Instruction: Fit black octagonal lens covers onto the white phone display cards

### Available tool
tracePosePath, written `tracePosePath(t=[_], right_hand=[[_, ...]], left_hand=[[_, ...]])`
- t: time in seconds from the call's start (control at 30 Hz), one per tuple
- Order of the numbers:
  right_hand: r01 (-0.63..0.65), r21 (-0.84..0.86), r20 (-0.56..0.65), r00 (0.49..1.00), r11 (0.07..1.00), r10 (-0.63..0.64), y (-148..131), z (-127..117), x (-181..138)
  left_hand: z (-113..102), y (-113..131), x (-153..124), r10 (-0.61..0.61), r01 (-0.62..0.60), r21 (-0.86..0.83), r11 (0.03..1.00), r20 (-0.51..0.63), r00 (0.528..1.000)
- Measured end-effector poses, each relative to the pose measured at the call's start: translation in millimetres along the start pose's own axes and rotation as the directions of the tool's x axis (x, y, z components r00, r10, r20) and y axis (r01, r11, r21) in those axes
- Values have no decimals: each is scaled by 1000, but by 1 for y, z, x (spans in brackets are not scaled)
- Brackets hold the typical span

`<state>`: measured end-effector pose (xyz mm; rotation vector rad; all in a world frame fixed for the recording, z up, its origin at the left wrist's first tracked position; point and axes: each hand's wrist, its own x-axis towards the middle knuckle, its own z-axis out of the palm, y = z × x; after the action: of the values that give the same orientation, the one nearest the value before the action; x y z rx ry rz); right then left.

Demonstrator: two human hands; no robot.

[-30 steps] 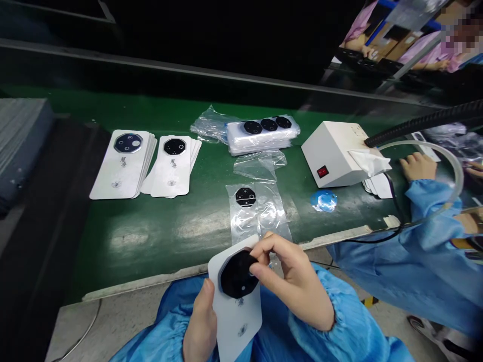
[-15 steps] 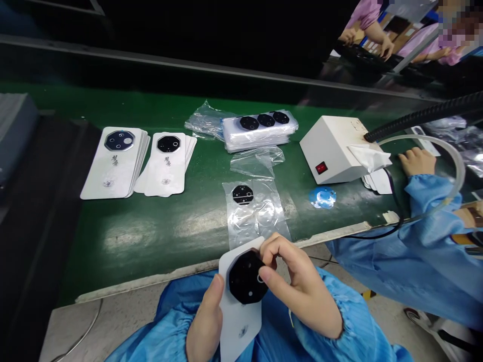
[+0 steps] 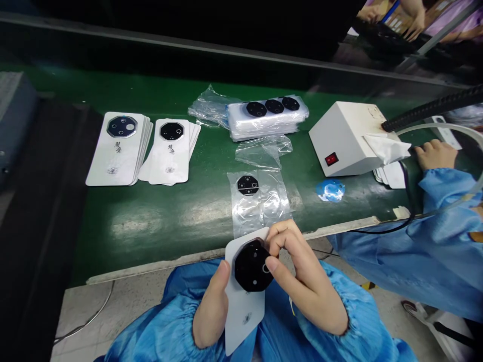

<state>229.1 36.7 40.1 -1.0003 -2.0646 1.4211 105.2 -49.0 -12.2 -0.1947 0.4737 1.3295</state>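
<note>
My left hand [image 3: 212,306] is closed on the left edge of a white phone back cover [image 3: 245,317], thumb along its side. The cover is tilted, with small printing on its lower part. Over its upper end sits a black many-sided camera lens plate [image 3: 252,269] with small holes and a ring. My right hand [image 3: 302,276] pinches that plate at its right edge, between thumb and bent fingers. Part of a raised rim shows around the plate's upper left. Whether the plate lies flush on the cover, I cannot tell. Just beyond, a clear plastic sheet [image 3: 245,213] carries another black lens plate [image 3: 248,185].
Stacks of white covers [image 3: 113,173] [image 3: 169,168] lie at the left of the green bench [image 3: 162,231]. Bagged lens plates [image 3: 264,128] lie behind. At right stand a white box with a red switch [image 3: 339,141], blue film [image 3: 330,190] and a co-worker's hand [image 3: 436,155].
The camera view has shifted, so the bench things appear higher and slightly farther right. Both my hands keep their hold; the lens plate remains over the cover's upper end.
</note>
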Motion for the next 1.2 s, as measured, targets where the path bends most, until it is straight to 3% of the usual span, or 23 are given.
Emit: tracePosePath(t=[0.33,0.53,0.63,0.97,1.2], right_hand=[[13,-6,-14,1000,1000,-13,0,2,-4],[120,-108,-52,991,987,-127,-2,0,0],[186,-143,-21,981,972,-190,-2,-3,3],[364,-441,-11,912,821,-410,0,-3,7],[417,-469,9,884,779,-468,2,-2,9]], left_hand=[[9,5,-4,-39,47,116,992,-65,997],[3,3,-3,-62,62,14,998,49,997],[1,4,-3,-77,76,21,997,14,997],[-5,1,-2,-54,66,149,987,-81,995],[-5,0,-4,-16,24,127,992,-66,998]])
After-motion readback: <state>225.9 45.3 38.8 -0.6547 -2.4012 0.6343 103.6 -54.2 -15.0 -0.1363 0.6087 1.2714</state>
